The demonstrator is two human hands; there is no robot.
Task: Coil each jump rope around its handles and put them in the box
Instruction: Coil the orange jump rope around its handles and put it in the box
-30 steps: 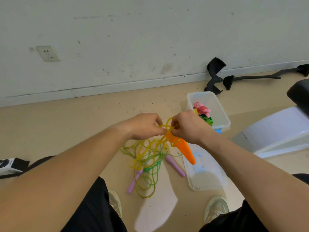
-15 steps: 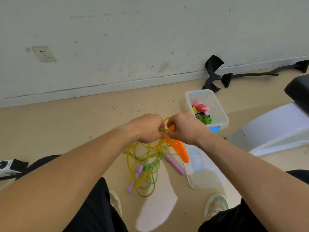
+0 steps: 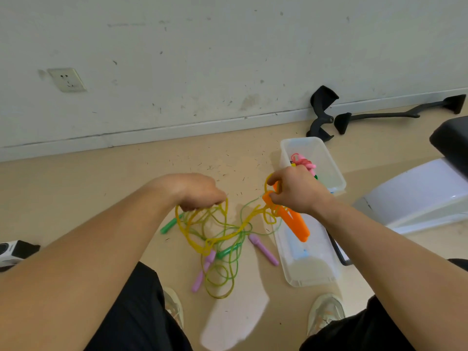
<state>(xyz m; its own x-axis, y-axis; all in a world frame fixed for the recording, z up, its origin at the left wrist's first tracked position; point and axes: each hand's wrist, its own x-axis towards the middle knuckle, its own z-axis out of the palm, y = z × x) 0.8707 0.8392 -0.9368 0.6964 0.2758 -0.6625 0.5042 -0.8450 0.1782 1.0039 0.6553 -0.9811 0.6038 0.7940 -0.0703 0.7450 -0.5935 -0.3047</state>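
Hands [image 3: 196,191] [image 3: 297,192] drawn apart, yellow rope [image 3: 249,219] between, speckled beige floor [image 3: 76,198], scuffed wall [image 3: 228,59]

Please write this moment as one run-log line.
left hand: grips yellow rope loops | right hand: holds orange handle | box: pink rope inside | status: uncoiled

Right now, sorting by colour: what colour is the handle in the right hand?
Orange handle, head view.
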